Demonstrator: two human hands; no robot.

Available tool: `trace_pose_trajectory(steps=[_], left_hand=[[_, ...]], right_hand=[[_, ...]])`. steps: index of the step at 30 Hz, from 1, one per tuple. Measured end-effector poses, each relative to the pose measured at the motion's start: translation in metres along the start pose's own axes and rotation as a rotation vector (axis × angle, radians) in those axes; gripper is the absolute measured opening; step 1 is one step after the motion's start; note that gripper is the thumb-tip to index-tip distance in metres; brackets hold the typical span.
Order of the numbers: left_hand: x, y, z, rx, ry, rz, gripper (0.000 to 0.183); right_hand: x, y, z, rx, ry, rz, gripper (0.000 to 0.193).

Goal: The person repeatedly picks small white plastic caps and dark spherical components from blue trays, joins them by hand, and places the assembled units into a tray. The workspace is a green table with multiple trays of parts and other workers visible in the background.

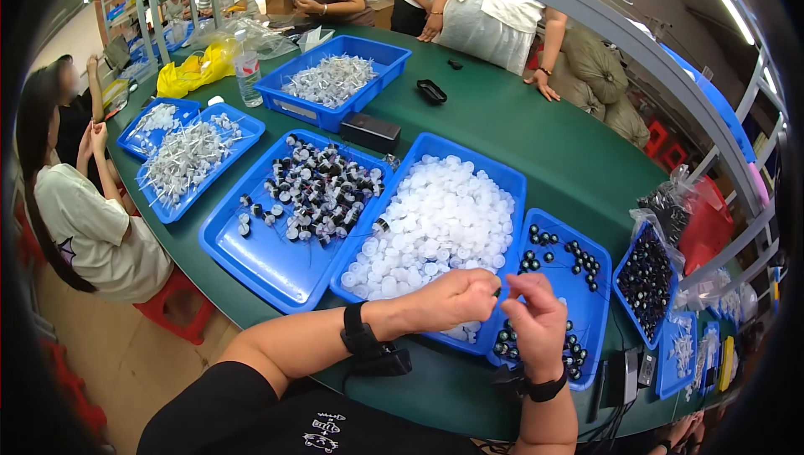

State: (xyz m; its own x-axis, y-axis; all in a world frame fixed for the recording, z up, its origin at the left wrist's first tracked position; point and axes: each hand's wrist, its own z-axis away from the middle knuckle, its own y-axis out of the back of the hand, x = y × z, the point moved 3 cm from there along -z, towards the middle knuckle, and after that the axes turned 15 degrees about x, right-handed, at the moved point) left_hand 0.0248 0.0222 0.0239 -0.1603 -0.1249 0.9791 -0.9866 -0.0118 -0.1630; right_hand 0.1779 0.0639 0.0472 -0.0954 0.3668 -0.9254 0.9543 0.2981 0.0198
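Observation:
My left hand [466, 297] is closed, held above the near edge of a blue tray of white translucent plastic discs [444, 212]. A tiny dark bit shows at its fingertips, too small to name. Facing it, my right hand [540, 321] has its fingers curled and its thumb bent toward them; whatever lies between them I cannot make out. Beneath the right hand is a blue tray [559, 294] with small round black parts [580, 261] in it. To the left, another blue tray [243, 241] carries black-and-clear assembled pieces [322, 187] with thin wires.
Farther off stand a blue bin [381, 78] of white stemmed parts, a water bottle [248, 69] and a black box [370, 132]. A tilted tray of black parts [645, 283] is at right. Co-workers sit at left [92, 212] and stand across the green table [486, 120]. A metal frame arches overhead.

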Motion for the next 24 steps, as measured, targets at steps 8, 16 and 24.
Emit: trace_pose_trajectory(steps=[8, 16, 24], left_hand=[[-0.003, -0.009, 0.003, -0.062, 0.033, 0.068, 0.027], [-0.015, -0.006, -0.004, -0.037, 0.402, 0.302, 0.017], [-0.010, 0.007, -0.012, 0.244, 0.336, 0.167, 0.038]], right_hand=[[0.007, 0.003, 0.005, 0.104, 0.052, -0.167, 0.012], [0.010, 0.011, -0.002, 0.286, -0.219, -0.415, 0.007], [0.008, 0.015, -0.013, 0.094, -0.154, 0.175, 0.009]])
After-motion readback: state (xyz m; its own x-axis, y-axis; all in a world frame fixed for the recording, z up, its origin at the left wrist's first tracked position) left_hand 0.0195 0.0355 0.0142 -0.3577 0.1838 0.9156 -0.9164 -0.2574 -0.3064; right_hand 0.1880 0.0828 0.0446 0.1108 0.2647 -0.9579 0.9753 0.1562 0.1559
